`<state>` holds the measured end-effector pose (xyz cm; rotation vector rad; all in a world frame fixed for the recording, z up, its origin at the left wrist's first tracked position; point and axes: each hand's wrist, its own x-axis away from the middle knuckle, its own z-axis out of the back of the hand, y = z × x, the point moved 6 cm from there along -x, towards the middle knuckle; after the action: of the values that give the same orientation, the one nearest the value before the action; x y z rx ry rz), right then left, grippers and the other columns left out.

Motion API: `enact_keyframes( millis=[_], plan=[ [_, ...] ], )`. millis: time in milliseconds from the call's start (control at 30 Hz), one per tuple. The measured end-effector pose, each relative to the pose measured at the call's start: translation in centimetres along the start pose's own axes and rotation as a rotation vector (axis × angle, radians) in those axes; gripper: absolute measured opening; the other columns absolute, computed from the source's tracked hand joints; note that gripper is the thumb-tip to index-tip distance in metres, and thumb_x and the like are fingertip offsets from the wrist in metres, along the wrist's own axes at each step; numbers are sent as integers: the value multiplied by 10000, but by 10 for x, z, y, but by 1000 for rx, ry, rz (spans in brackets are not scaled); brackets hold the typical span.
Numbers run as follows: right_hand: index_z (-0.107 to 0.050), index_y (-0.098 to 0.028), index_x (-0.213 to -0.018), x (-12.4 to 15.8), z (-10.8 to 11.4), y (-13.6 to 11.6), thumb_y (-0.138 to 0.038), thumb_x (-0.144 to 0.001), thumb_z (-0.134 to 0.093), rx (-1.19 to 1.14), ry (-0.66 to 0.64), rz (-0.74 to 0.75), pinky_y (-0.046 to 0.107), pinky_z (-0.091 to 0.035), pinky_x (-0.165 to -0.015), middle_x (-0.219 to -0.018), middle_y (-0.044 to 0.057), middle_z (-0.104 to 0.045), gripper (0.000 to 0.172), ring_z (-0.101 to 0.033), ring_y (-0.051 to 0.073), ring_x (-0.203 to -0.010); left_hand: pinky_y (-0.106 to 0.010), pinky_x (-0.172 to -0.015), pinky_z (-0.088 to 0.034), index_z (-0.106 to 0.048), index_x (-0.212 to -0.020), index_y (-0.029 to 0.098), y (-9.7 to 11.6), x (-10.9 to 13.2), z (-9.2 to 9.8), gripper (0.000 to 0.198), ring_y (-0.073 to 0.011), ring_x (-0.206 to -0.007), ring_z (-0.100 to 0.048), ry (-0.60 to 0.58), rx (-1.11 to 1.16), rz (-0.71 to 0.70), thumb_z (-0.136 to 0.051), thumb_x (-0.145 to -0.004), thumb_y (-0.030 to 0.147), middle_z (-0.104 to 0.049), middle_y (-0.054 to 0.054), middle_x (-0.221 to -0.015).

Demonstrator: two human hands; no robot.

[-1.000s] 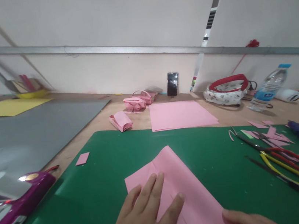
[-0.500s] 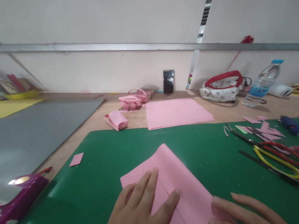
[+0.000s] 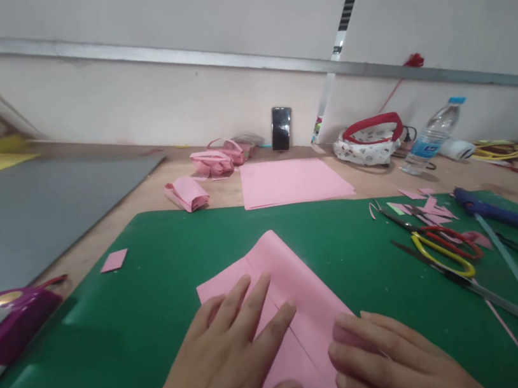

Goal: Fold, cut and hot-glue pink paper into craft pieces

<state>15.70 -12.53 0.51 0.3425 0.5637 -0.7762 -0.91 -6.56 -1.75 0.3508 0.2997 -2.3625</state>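
A sheet of pink paper [image 3: 276, 262] lies on the green cutting mat [image 3: 161, 252], its right side folded over toward the middle and a straight slit or edge running down the centre. My left hand [image 3: 229, 359] rests on it with the fingers spread and flat. At the paper's right folded edge is my right hand [image 3: 388, 356], its fingers curled over that edge and close together. Its thumb is hidden. The bottom of the sheet runs out of view.
Scissors [image 3: 445, 251], a cutter knife [image 3: 511, 306], pink scraps [image 3: 430, 212] and a blue-handled tool [image 3: 492, 209] lie at the right. Behind are a stack of pink sheets [image 3: 293, 179], a phone [image 3: 281, 128], a pouch [image 3: 363, 150] and a bottle [image 3: 434, 137]. A purple device [image 3: 21, 323] sits left.
My right hand has come slightly up and in against the folded edge, its fingers closer together. My left hand stays spread on the paper. The view has shifted somewhat.
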Motion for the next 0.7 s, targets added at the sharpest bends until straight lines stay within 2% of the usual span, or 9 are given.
enact_keyframes(
  millis=[67,167,300,333,400,467,533,700],
  plan=[
    [-701,-263,-831,3,-2,-3,-222,-997,-366,-39,101,-49,274,-309,-1105,-947,-89,-741,376,-612,94,-1092,-462,-888,-408,-367,-1399,313,-1,1,-2,658,-340,-1252,-470,18,-2,-71,-431,-822,624,-448,-108,-1439],
    [-696,-247,-833,5,-7,-5,-218,-996,-362,-70,153,-51,269,-337,-1086,-917,-70,-744,373,-624,94,-1061,-453,-902,-373,-338,-1417,291,-4,2,-5,675,-339,-1262,-458,30,-20,-104,-421,-835,621,-443,-103,-1443],
    [-694,-224,-813,3,-2,-1,-229,-994,-373,-114,240,-39,261,-358,-1062,-886,-54,-747,368,-637,105,-1022,-420,-994,-236,-342,-1415,284,-2,3,-8,631,-286,-1307,-402,43,-48,-125,-433,-858,567,-419,-48,-1462],
    [-696,-225,-817,1,0,0,-234,-995,-374,-112,226,-37,264,-355,-1063,-891,-56,-746,368,-637,106,-1019,-418,-1012,-200,-345,-1414,274,0,3,-8,618,-275,-1322,-380,45,-55,-131,-435,-865,543,-411,-46,-1467],
    [-704,-239,-865,-3,1,1,-251,-984,-413,-96,100,-6,261,-346,-1069,-939,-68,-739,315,-634,103,-1022,-437,-1032,-165,-364,-1406,250,6,2,-8,588,-271,-1346,-344,30,-65,-117,-435,-871,482,-398,-59,-1472],
    [-706,-257,-922,-6,3,1,-274,-953,-489,-84,-34,43,247,-368,-1051,-996,-85,-727,219,-634,103,-1023,-477,-1030,-195,-401,-1386,230,10,-1,-8,551,-286,-1350,-344,-19,-75,-60,-426,-863,402,-388,-78,-1473],
    [-704,-267,-958,-8,6,2,-295,-916,-556,-85,-100,75,241,-406,-1019,-1033,-92,-718,156,-635,110,-1023,-529,-1001,-277,-441,-1361,211,14,-3,-8,542,-317,-1334,-374,-78,-89,8,-419,-844,373,-390,-109,-1466],
    [-708,-286,-969,-7,8,6,-330,-909,-567,-80,-56,52,256,-420,-1008,-1054,-96,-712,160,-636,120,-1017,-587,-843,-480,-558,-1260,145,28,-9,-10,604,-400,-1212,-505,-71,-126,-40,-394,-849,556,-504,-228,-1344]
  ],
)
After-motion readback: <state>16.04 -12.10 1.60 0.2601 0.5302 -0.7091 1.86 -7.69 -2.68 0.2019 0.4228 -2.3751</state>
